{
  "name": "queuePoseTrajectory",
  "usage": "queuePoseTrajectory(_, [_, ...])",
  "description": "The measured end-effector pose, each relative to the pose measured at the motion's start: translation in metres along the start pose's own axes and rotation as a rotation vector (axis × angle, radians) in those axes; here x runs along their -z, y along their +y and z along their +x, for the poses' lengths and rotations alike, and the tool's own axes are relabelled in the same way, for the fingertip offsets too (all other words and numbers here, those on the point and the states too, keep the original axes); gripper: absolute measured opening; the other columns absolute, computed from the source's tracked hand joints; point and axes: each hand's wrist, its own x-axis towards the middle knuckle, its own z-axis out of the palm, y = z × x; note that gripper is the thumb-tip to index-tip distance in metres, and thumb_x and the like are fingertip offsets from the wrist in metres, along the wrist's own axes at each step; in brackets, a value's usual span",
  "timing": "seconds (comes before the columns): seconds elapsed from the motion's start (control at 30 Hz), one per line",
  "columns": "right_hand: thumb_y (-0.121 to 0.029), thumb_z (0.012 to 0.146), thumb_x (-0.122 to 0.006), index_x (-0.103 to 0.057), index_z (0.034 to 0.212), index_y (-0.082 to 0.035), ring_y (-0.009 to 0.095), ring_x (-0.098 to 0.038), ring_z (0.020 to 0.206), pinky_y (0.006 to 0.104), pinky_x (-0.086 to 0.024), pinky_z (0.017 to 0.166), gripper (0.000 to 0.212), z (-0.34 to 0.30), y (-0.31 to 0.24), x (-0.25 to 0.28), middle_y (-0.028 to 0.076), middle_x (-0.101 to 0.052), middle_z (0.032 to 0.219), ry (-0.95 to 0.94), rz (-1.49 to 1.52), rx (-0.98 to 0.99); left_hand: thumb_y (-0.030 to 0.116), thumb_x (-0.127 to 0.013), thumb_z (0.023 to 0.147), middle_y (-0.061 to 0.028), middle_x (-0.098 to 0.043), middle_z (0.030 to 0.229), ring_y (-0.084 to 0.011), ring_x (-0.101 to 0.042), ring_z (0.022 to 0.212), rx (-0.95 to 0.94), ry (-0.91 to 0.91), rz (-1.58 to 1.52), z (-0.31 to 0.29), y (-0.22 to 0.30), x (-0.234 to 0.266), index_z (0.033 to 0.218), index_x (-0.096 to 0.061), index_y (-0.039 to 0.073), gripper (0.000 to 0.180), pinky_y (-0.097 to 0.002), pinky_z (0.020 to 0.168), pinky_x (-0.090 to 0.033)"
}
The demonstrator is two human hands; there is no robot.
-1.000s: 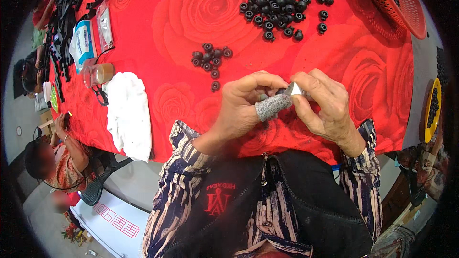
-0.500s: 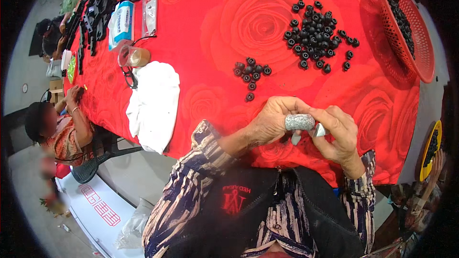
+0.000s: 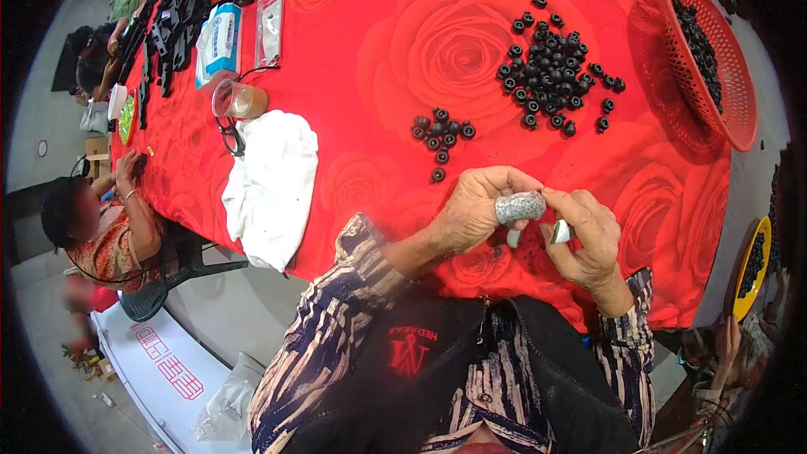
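My left hand (image 3: 472, 212) and my right hand (image 3: 588, 235) meet over the near part of the red table, fingers bent in a pinch. A grey speckled wrap (image 3: 519, 207) covers one digit of my left hand, and a whitish cover (image 3: 514, 237) shows below it. Another whitish cover (image 3: 561, 231) is on my right thumb. Whatever my fingertips hold is too small or hidden to make out. Beyond my hands lies a small cluster of round black parts (image 3: 441, 136). A larger heap of the same black parts (image 3: 548, 76) sits farther right.
A red perforated basket (image 3: 738, 122) of black parts stands at the right edge, above a yellow plate (image 3: 763, 240). To the left are a white cloth (image 3: 271, 189), a plastic cup (image 3: 227, 99), a tissue pack (image 3: 220, 44) and long black parts (image 3: 172, 25). A co-worker (image 3: 118, 235) sits left.
My right hand has shifted slightly left and down, and its thumb has turned a little. The grey-wrapped digit has tilted slightly. The whole view has shifted a little.
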Motion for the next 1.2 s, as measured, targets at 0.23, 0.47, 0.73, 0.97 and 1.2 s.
queuePoseTrajectory(0.23, [-0.001, 0.054, -0.065, -0.058, 0.103, 0.004, 0.022, -0.054, 0.057, 0.032, -0.043, 0.051, 0.049, -0.001, 0.002, 0.0, 0.009, -0.054, 0.071, 0.011, 0.001, 0.018, 0.008, -0.065, 0.083, -0.0075, -0.064, 0.079, -0.0092, -0.058, 0.062, -0.048, 0.04, 0.083, -0.001, 0.007, -0.002, 0.097, -0.06, -0.002, 0.017, -0.0225, 0.046, -0.049])
queuePoseTrajectory(0.47, [0.003, 0.06, -0.063, -0.056, 0.099, 0.001, 0.024, -0.052, 0.057, 0.0334, -0.043, 0.051, 0.04, -0.002, 0.009, 0.001, 0.01, -0.05, 0.071, 0.004, -0.081, -0.088, 0.001, -0.071, 0.068, -0.0054, -0.057, 0.084, -0.0161, -0.052, 0.078, -0.887, 0.431, 1.363, 0.005, 0.035, 0.004, 0.083, -0.061, 0.005, 0.018, -0.0272, 0.064, -0.044])
queuePoseTrajectory(0.73, [0.004, 0.068, -0.063, -0.056, 0.103, -0.002, 0.026, -0.054, 0.058, 0.0347, -0.043, 0.051, 0.036, -0.005, 0.029, 0.001, 0.011, -0.05, 0.073, 0.168, -0.228, -0.224, 0.012, -0.071, 0.064, -0.0003, -0.058, 0.077, -0.022, -0.052, 0.081, -0.743, 0.707, 1.811, 0.009, 0.054, 0.012, 0.071, -0.059, 0.011, 0.014, -0.0362, 0.072, -0.039])
queuePoseTrajectory(0.97, [-0.006, 0.072, -0.066, -0.056, 0.104, -0.004, 0.027, -0.057, 0.063, 0.0361, -0.045, 0.053, 0.034, 0.014, 0.037, -0.004, 0.01, -0.051, 0.076, 0.206, -0.444, -0.207, 0.01, -0.071, 0.063, -0.001, -0.058, 0.078, -0.0213, -0.053, 0.079, -0.84, 0.584, 1.852, 0.011, 0.06, 0.02, 0.075, -0.06, 0.01, 0.016, -0.0363, 0.077, -0.038])
queuePoseTrajectory(1.2, [-0.013, 0.074, -0.065, -0.055, 0.091, -0.007, 0.029, -0.058, 0.066, 0.0389, -0.046, 0.054, 0.021, 0.029, 0.053, -0.002, 0.008, -0.053, 0.079, 0.028, -0.636, -0.23, 0.012, -0.071, 0.065, -0.0011, -0.057, 0.081, -0.0218, -0.053, 0.079, -0.665, 0.614, 1.849, 0.01, 0.055, 0.008, 0.077, -0.058, 0.009, 0.018, -0.0361, 0.077, -0.038])
